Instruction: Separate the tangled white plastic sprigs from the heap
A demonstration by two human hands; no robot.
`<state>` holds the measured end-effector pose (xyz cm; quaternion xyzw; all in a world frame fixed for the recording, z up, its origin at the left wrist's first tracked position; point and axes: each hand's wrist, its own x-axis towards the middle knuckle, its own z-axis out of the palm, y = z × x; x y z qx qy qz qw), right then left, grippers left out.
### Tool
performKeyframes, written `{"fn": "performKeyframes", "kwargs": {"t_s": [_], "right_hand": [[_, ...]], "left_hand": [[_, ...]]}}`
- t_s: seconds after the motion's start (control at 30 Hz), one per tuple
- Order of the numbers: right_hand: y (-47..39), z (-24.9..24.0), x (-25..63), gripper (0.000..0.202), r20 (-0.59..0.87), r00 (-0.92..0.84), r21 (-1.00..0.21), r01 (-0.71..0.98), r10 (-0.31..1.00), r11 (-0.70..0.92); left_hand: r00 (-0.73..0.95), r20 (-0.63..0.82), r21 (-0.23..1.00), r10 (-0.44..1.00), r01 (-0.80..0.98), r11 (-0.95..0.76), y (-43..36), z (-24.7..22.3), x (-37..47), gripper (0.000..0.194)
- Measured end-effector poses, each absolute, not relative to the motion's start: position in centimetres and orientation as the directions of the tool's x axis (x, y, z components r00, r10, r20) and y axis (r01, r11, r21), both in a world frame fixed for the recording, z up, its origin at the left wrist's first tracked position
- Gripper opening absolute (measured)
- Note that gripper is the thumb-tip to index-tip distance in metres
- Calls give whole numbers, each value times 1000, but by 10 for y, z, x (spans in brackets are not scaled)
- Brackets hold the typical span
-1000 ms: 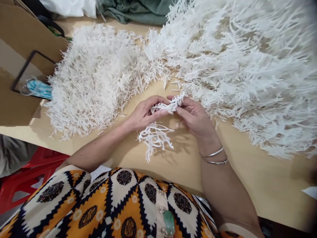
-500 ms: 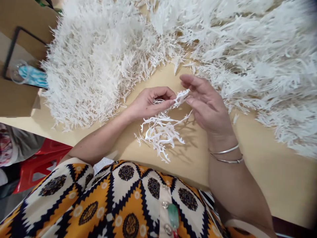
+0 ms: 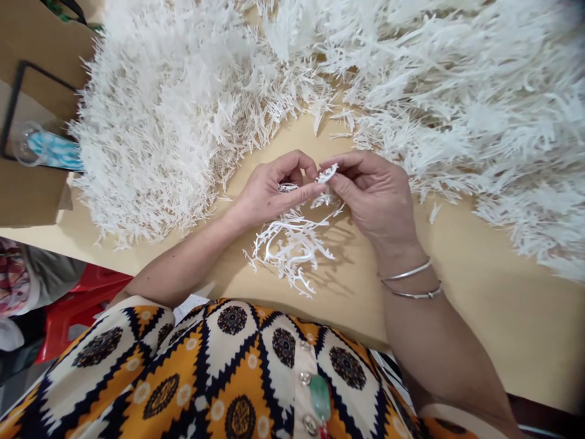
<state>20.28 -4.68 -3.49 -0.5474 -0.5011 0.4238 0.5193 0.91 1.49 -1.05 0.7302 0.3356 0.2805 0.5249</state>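
My left hand (image 3: 281, 186) is closed, thumb and forefinger pinching a white branching plastic sprig (image 3: 295, 244). Its thin twigs hang below the fingers over the table. From the other side my right hand (image 3: 377, 195) pinches the sprig's upper end, a small knobbly white tip that shows between the two hands. The fingertips of both hands nearly meet there. Part of the sprig is hidden inside the left hand.
A big heap of white sprigs (image 3: 159, 122) covers the table's left and back. Another pile of longer white pieces (image 3: 479, 122) lies at the right. At far left stand a cardboard box (image 3: 31, 195) and a clear cup with a blue-striped wrap (image 3: 55, 149). A red stool (image 3: 68, 311) is below the table edge.
My right hand has moved a little left and closed from spread fingers into a pinch on the sprig's end. My left hand keeps its hold.
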Motion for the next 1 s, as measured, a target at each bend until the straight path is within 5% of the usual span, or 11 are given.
{"fn": "performKeyframes", "kwargs": {"t_s": [0.2, 0.3, 0.47, 0.63, 1.0], "right_hand": [[-46, -43, 200, 19, 83, 248, -992, 113, 965, 56], [-44, -44, 199, 17, 174, 275, -980, 143, 946, 139], [-40, -44, 195, 19, 456, 347, -870, 369, 819, 328], [-43, -41, 192, 10, 592, 232, -732, 555, 772, 395], [-48, -35, 192, 11, 535, 170, -785, 461, 828, 413]], "left_hand": [[566, 53, 939, 822, 253, -234, 14, -15, 11, 48], [503, 162, 902, 849, 274, -334, 11, -21, 14, 48], [468, 427, 739, 773, 312, -597, 12, -26, 14, 38], [530, 383, 815, 756, 191, -547, 14, -25, 13, 40], [527, 447, 805, 722, 114, -582, 24, -28, 10, 23]]}}
